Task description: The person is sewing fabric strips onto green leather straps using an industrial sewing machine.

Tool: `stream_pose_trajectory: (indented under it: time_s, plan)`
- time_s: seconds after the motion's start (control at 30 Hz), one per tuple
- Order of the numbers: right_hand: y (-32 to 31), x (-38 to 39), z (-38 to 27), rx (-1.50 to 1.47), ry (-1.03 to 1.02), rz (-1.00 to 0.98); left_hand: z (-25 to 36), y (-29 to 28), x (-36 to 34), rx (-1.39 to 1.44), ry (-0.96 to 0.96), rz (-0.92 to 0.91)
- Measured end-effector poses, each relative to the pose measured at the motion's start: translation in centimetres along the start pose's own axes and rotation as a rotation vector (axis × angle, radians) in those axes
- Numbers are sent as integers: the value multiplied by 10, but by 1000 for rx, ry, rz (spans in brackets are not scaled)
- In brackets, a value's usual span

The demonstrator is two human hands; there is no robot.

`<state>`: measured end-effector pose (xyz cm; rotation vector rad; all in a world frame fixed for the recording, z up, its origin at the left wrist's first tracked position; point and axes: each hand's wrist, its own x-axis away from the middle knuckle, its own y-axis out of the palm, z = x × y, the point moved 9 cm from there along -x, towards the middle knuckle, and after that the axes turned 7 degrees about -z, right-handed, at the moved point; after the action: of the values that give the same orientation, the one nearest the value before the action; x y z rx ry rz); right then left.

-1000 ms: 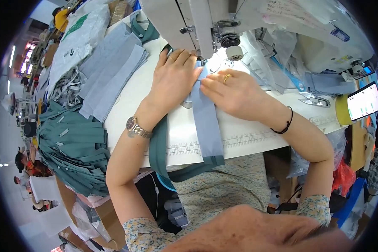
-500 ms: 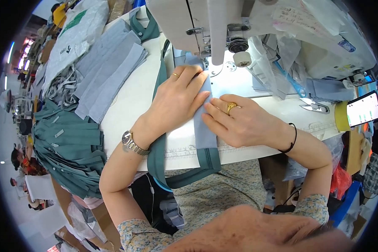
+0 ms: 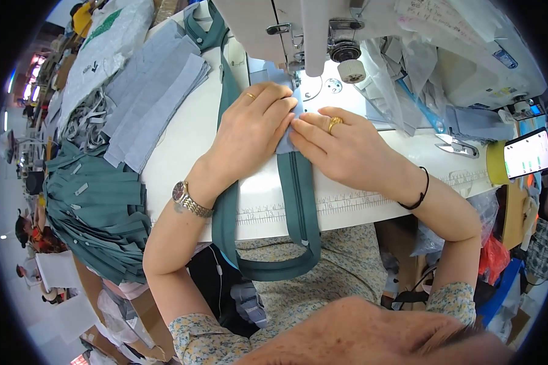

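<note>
A light blue-grey fabric strip [image 3: 285, 145] runs beneath the needle area of a white sewing machine [image 3: 377, 21]. At its near end it meets a green fabric band [image 3: 296, 198], which has a lengthwise seam and loops down over the table edge and back up on the left. My left hand [image 3: 252, 131] has its bent fingers pressed together on the strip, close to the presser foot [image 3: 294, 80]. With fingertips drawn together, my right hand [image 3: 344, 146] grips the strip's right edge. Part of the strip is hidden under both hands.
Stacked grey-blue cloth pieces [image 3: 158, 97] and a green garment pile [image 3: 94, 207] lie at left. On the right are thread snips [image 3: 458, 146], a yellow tape roll [image 3: 497, 163] and a lit phone [image 3: 526, 156]. A printed ruler [image 3: 347, 201] follows the table's near edge.
The grey-blue strip has slid away from me toward the needle, drawing more of the green band onto the table. Both hands have shifted slightly forward with it.
</note>
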<state>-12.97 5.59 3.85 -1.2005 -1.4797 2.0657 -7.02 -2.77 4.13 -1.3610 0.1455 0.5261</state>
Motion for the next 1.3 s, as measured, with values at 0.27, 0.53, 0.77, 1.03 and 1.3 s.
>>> stream_pose_trajectory:
  time_s: [0.27, 0.53, 0.77, 1.03, 1.3]
  plan:
    - [-1, -5, 21, 72, 106, 108, -8, -1, -8, -34, -10, 12]
    - [-40, 15, 14, -94, 120, -91, -14, 0, -4, -33, -9, 5]
    - [-67, 57, 121, 337, 406, 104, -6, 0, -12, -34, 3, 16]
    - [-25, 34, 140, 672, 324, 19, -9, 4, -10, -13, -5, 7]
    - [-84, 51, 34, 583, 362, -151, 34, -38, -8, 100, 169, 214]
